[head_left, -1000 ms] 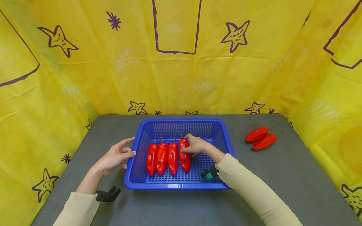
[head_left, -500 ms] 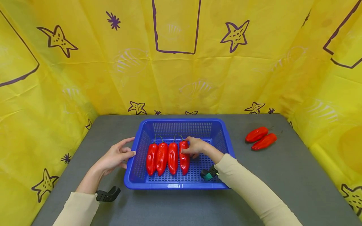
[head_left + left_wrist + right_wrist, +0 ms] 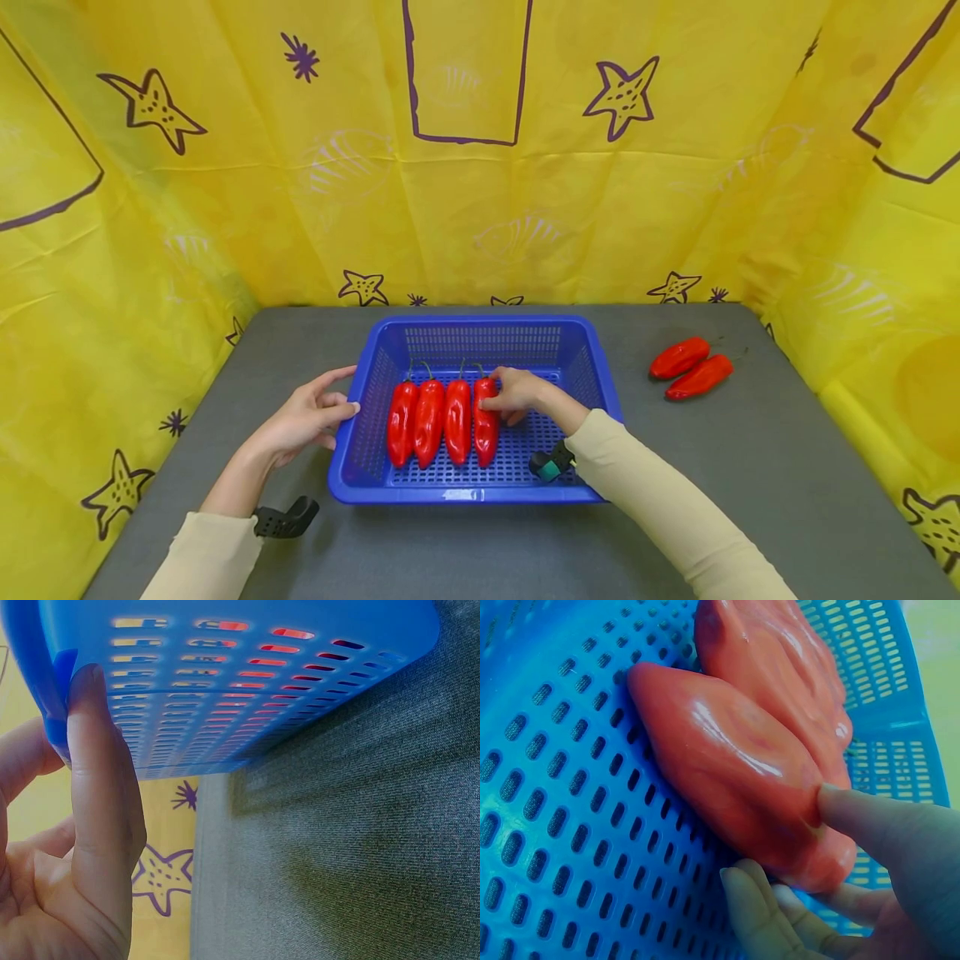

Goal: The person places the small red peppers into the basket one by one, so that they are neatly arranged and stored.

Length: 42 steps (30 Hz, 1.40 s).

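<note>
Four-sided and perforated, a blue plastic basket (image 3: 465,495) holds a row of long red chili peppers (image 3: 429,423). My right hand (image 3: 521,393) is inside it, pinching the rightmost pepper (image 3: 486,433) near its stem end. In the right wrist view the thumb (image 3: 870,817) presses on that pepper (image 3: 727,765), with fingers on its other side. The pepper lies alongside its neighbours at the basket's bottom. My left hand (image 3: 303,415) touches the basket's left rim with extended fingers; in the left wrist view a fingertip (image 3: 90,690) meets the outer wall just under the rim.
Two more red chili peppers (image 3: 678,358) lie side by side on the grey table (image 3: 675,454), right of the basket. A yellow cloth (image 3: 450,217) with starfish drawings stands behind and at both sides. Black straps (image 3: 287,518) sit at the wrists.
The rightmost pepper has shifted slightly left and toward me with my right hand, ending nearer the others in the row. My left hand stays at the rim.
</note>
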Motion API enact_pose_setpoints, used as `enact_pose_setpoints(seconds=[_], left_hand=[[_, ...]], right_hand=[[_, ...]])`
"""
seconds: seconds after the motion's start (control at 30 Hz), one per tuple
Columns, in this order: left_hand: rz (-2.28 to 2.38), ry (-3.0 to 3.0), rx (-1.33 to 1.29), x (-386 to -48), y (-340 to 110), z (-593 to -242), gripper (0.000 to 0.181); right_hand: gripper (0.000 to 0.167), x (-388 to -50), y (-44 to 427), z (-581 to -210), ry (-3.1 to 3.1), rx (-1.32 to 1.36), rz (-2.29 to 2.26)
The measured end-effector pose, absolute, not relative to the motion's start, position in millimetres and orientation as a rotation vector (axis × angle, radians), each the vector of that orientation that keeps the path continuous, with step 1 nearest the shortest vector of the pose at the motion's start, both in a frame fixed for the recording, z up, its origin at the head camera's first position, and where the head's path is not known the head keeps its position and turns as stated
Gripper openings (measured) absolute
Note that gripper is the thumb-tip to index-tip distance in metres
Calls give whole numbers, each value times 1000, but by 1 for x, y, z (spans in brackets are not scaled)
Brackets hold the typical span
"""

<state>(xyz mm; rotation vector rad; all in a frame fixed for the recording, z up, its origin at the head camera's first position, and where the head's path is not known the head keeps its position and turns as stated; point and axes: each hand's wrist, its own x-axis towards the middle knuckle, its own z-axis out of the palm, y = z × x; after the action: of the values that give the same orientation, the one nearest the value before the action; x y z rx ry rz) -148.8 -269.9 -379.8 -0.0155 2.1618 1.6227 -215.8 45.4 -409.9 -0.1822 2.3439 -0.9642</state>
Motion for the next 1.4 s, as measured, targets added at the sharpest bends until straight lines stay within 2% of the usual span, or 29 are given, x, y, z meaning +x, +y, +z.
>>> enact_pose_setpoints(seconds=[0.7,1.4], left_hand=[[1609,2179,-16,-149,-271,-380,74],[1604,2187,-23,-148,-270,-380,73]], right_hand=[[54,-218,46,-406,2368,-197,-969],[44,-217,64,-370,2605,-588,-833]])
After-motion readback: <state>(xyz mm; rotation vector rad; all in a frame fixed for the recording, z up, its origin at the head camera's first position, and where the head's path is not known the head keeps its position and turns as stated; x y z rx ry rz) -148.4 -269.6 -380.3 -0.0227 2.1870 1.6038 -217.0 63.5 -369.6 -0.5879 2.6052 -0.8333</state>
